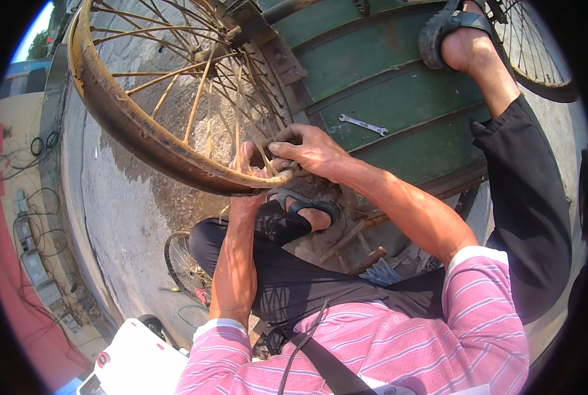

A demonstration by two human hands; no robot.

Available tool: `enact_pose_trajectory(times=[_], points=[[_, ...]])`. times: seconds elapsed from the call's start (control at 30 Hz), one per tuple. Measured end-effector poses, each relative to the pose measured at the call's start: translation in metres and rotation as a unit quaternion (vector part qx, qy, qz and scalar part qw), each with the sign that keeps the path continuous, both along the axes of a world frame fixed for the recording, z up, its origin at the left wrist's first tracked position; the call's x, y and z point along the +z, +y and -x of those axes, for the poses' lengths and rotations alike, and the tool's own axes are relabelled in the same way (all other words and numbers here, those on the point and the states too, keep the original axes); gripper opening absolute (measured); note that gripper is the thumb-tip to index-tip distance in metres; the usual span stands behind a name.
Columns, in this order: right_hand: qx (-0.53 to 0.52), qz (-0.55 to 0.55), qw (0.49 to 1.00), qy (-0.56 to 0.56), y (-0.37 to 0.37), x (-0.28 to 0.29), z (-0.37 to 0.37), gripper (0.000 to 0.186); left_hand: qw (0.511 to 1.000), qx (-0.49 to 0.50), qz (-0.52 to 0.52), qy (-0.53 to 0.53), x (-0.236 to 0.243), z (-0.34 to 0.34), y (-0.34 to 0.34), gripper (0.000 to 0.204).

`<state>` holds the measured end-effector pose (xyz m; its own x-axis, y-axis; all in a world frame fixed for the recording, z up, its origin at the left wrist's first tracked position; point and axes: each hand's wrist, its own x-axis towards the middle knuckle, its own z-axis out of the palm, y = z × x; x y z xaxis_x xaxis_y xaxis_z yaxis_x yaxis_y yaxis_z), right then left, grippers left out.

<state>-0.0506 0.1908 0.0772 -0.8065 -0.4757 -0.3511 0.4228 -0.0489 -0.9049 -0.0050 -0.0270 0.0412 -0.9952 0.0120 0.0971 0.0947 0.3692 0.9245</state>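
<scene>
A rusty spoked wheel [132, 135] stands tilted at the upper left, its bare rim curving toward me. My left hand [249, 160] reaches up behind the rim's near edge, fingers bent around the spokes [200, 108] there; the rim hides part of the palm. From the other side comes my right hand [307, 150], its thumb and forefinger pinched together beside the rim and the lower spoke ends. Whatever lies between those fingertips is too small to tell. An open-ended wrench [363, 125] rests on the green panel, right of my right hand.
The ribbed green metal panel [386, 85] belongs to a cart frame at the wheel's right. My sandalled foot [461, 46] is up on its far right, by another spoked wheel [537, 52]. A small wheel [178, 260] and a white box [136, 359] are at lower left.
</scene>
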Motion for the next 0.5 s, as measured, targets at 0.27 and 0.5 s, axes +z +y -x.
enact_pose_trajectory(times=[0.27,0.5], points=[[-0.018,0.018,0.999,-0.021,-0.002,-0.012,0.000,0.050,0.976,-0.038,0.210,-0.033,0.054,0.012,0.017,0.058],[0.009,0.016,1.000,-0.023,0.004,0.001,0.005,0.060,0.994,-0.044,0.059,-0.075,0.046,0.008,0.012,0.053]])
